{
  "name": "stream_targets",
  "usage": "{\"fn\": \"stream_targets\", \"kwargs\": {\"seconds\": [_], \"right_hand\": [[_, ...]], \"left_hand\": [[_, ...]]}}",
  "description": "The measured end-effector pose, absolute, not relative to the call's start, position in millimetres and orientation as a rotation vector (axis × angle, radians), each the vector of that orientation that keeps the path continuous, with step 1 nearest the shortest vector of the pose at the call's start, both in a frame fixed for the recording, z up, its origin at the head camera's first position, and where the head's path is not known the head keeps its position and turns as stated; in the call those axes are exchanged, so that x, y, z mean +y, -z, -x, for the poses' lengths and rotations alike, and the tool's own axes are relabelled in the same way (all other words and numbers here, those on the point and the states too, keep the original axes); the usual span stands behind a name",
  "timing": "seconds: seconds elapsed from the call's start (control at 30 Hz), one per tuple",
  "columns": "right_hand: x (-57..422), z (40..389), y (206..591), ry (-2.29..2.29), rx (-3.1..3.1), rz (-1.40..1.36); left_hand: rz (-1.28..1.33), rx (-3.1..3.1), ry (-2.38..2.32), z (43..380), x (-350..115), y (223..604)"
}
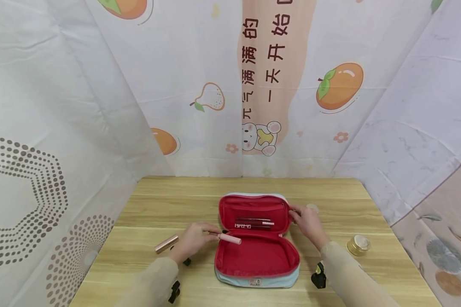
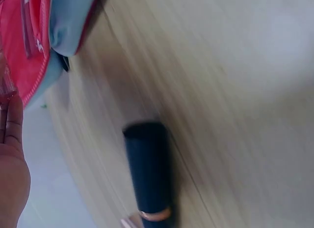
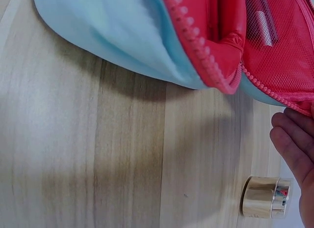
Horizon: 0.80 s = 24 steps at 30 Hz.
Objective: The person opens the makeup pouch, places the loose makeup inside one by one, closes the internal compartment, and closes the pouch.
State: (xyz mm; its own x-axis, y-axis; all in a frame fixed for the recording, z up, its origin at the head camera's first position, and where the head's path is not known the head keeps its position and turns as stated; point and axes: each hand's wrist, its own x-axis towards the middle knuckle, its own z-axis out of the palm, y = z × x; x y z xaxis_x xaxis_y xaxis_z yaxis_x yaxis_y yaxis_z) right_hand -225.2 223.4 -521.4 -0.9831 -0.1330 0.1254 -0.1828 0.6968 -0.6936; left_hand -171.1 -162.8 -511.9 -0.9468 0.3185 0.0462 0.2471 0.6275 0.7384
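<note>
A light-blue pouch [image 1: 258, 282] with a red lining lies unzipped and spread open on the table. My left hand [image 1: 195, 241] pinches a slim pink cosmetic tube [image 1: 230, 239], which extends over the pouch's left side near the fold. In the left wrist view the left fingers [image 2: 13, 125] show at the edge, holding a clear end. My right hand [image 1: 308, 221] holds the right edge of the raised lid, its fingers [image 3: 289, 139] at the zipper. Behind the lid's mesh pocket sits a dark red tube with a pale end [image 1: 255, 222].
On the left lies a rose-gold tube [image 1: 166, 244]; a black tube with a gold band [image 2: 149, 174] is near the left hand. At the right stands a gold jar [image 1: 358, 245]. Another small jar [image 1: 312, 207] is behind the right hand. A patterned curtain [image 1: 199, 140] backs the wooden table.
</note>
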Motion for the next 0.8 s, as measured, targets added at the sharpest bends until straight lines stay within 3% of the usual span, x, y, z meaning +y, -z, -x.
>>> {"fn": "stream_targets", "kwargs": {"seconds": [0.8], "right_hand": [[228, 225, 520, -1.148, -2.856, -0.252]], "left_hand": [[-0.574, 2.763, -1.150, 179, -101, 536]]}}
